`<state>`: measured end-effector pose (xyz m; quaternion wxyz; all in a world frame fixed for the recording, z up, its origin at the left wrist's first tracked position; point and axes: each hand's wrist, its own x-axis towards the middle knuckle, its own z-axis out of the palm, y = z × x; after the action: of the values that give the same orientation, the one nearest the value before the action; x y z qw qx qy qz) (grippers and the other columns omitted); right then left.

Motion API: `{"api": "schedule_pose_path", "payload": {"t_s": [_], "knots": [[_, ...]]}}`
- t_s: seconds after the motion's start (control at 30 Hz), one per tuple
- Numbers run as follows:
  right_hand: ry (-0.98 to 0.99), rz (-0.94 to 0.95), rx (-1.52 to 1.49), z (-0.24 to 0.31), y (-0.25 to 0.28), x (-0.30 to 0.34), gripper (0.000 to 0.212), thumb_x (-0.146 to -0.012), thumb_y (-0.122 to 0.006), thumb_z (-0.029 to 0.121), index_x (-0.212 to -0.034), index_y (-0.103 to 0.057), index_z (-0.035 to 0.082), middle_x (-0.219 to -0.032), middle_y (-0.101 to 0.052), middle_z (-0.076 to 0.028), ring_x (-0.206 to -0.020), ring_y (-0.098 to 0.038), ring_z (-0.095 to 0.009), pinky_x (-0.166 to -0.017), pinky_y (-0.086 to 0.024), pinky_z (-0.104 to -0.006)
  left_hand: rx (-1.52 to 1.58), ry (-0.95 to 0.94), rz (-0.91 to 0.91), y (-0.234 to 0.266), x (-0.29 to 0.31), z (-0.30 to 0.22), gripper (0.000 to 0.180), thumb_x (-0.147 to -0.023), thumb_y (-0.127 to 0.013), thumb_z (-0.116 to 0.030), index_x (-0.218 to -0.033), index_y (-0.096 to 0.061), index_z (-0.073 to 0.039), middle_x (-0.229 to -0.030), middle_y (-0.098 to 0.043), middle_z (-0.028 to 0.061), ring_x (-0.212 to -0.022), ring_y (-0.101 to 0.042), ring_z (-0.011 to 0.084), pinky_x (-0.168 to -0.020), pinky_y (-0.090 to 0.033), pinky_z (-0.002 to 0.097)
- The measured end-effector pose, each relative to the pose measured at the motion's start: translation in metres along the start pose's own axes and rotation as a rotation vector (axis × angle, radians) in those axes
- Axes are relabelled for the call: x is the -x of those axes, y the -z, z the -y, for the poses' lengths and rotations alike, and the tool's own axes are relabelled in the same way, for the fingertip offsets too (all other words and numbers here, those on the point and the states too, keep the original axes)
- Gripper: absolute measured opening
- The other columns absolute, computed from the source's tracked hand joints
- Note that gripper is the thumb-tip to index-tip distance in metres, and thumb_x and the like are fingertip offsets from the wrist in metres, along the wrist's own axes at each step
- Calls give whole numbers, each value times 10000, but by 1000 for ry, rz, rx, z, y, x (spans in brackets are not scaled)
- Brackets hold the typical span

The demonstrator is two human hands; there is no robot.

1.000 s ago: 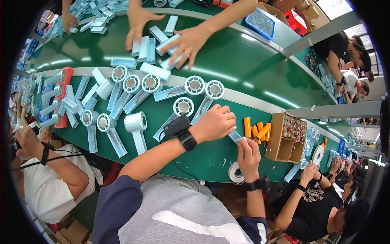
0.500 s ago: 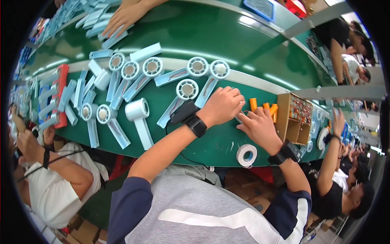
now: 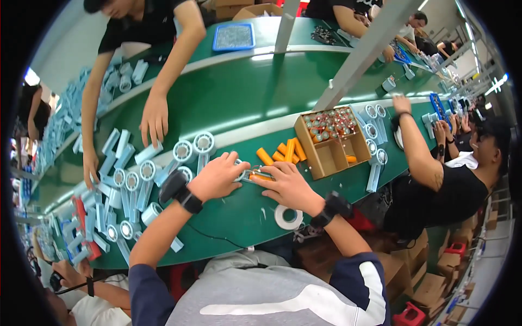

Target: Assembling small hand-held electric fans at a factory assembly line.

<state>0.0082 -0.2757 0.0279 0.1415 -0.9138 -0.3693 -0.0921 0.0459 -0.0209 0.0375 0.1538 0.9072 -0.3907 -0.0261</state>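
My left hand [image 3: 220, 176] is curled round the round head of a light-blue handheld fan [image 3: 239, 171], mostly hidden by the fingers. The fan's open handle points right, toward my right hand [image 3: 289, 187]. An orange cylindrical battery [image 3: 260, 176] lies along that handle, and my right fingertips press on it, with thin wires beside them. Just beyond my hands, several loose orange batteries [image 3: 290, 149] lie on the green table. A roll of white tape [image 3: 288, 217] lies close below my right hand.
A divided cardboard box [image 3: 322, 175] holds small round parts with red wires. Several light-blue fans [image 3: 147, 171] crowd the left, beside a red rack [image 3: 87, 228]. Across the table, a co-worker's hands [image 3: 155, 119] reach over the parts. A black cable [image 3: 212, 237] runs near the front edge.
The view has swung, showing more of the far side and the co-worker. An orange battery now shows in the fan handle between my hands; none was visible there before.
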Motion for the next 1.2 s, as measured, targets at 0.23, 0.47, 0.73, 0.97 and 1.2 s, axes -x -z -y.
{"api": "schedule_pose_path", "payload": {"t_s": [0.23,0.47,0.73,0.97,1.2], "knots": [[-611,-132,-11,-173,87,107,130,-814,-684,66,-929,-703,10,-906,-682,-150,-914,-636,-345,-802,-507,-432,13,426,-426,38,-62,51,514,-811,-787,-255,-1235,-549,-90,-1062,-569,195,-935,-619,395,-810,-523,467],[-299,378,222,-192,73,80,80,-839,-657,77,-902,-693,42,-907,-691,-147,-895,-639,-359,-791,-506,-436,-371,736,-559,-27,-79,94,556,-826,-784,-293,-1232,-533,-7,-1107,-574,221,-934,-611,404,-865,-508,467],[-667,-628,-1011,-112,85,134,147,-981,-633,165,-968,-582,27,-807,-632,-62,-743,-600,-134,-684,-492,-297,214,152,-174,-77,24,-167,343,-675,-828,-215,-952,-657,-107,-986,-610,79,-906,-592,273,-740,-458,396],[-760,-128,-530,62,-17,158,206,-858,-738,181,-941,-607,46,-678,-626,-171,-611,-638,-365,-558,-503,-418,47,36,-196,-79,20,-149,455,-673,-830,-252,-1077,-649,-144,-1232,-518,101,-1023,-530,276,-793,-431,398],[-665,-170,-591,110,-12,160,118,-848,-703,120,-888,-614,55,-702,-639,-169,-634,-641,-369,-558,-502,-423,-152,-20,-59,-60,10,-95,424,-707,-804,-332,-1045,-655,-124,-1184,-533,109,-1011,-537,265,-791,-427,368]]}}
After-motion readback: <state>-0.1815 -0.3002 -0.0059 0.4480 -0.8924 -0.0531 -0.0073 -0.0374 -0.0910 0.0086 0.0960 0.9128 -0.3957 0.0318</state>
